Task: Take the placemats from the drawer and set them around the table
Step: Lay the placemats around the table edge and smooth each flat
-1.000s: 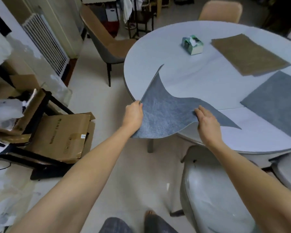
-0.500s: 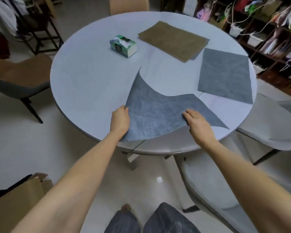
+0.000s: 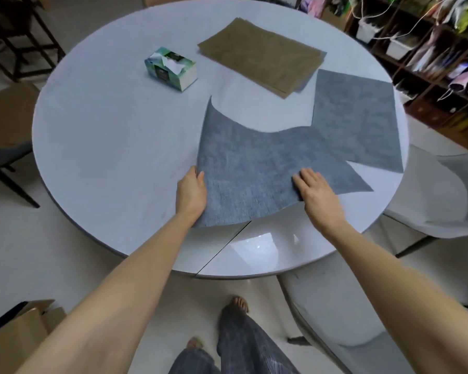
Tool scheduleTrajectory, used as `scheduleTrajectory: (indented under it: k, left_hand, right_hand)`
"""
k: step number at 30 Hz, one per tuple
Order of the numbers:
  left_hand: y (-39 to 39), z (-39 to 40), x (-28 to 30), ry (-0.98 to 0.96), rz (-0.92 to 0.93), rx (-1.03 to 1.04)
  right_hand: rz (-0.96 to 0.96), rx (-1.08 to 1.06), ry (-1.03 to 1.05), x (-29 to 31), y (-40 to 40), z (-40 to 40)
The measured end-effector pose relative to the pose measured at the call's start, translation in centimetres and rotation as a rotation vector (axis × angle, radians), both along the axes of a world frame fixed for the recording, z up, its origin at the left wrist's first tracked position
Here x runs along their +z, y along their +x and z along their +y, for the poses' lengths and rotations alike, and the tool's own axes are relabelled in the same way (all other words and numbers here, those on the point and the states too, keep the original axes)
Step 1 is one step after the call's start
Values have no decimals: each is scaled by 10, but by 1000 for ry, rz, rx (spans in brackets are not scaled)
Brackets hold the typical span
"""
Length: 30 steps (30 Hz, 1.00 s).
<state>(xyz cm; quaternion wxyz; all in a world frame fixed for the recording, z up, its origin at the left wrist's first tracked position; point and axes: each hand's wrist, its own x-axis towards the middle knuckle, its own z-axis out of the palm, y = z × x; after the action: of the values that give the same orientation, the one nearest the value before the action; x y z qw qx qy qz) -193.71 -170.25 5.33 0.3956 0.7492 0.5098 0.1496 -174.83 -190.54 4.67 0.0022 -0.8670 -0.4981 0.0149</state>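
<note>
Tissue box [image 3: 171,68] sits off to the left on the round worktop [image 3: 106,136], not part of this; then the left hand [image 3: 191,191] has the near-left edge of the grey placemat [image 3: 243,168], fingers curled under that edge and holding it a bit off the surface; the far-left corner curls up. The right hand [image 3: 318,191] lies on top at the near-right edge, fingers fairly straight, pressing rather than gripping as far as I can see. Further right its far corner overlaps a second grey placemat [image 3: 360,122], with a tan placemat [image 3: 262,54] behind; so I'd say it's mid-laying of this one. Next probably wants it pulled clear of its neighbour, dropped flat and smoothed.
</note>
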Motion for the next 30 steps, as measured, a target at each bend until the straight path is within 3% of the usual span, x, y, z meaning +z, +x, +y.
scheduleTrajectory:
  k: [4,8,11,18,30]
  left_hand:
    - [3,-16,-38,-186,159,16]
    - [-15,-20,-67,-266,163,196]
    - [-20,-18,-72,-216,176,233]
    - [-35,-28,-82,-158,133,299]
    - [-62,-40,-81,-179,120,228]
  right_hand:
    - [213,-37,-299,-34,0,-14]
    - [179,-24,-365,-49,-11,-16]
    - [130,0,-327,-54,-19,-19]
    - [235,-34,-81,-64,-30,-36]
    - [84,-123,-45,-69,-68,-63]
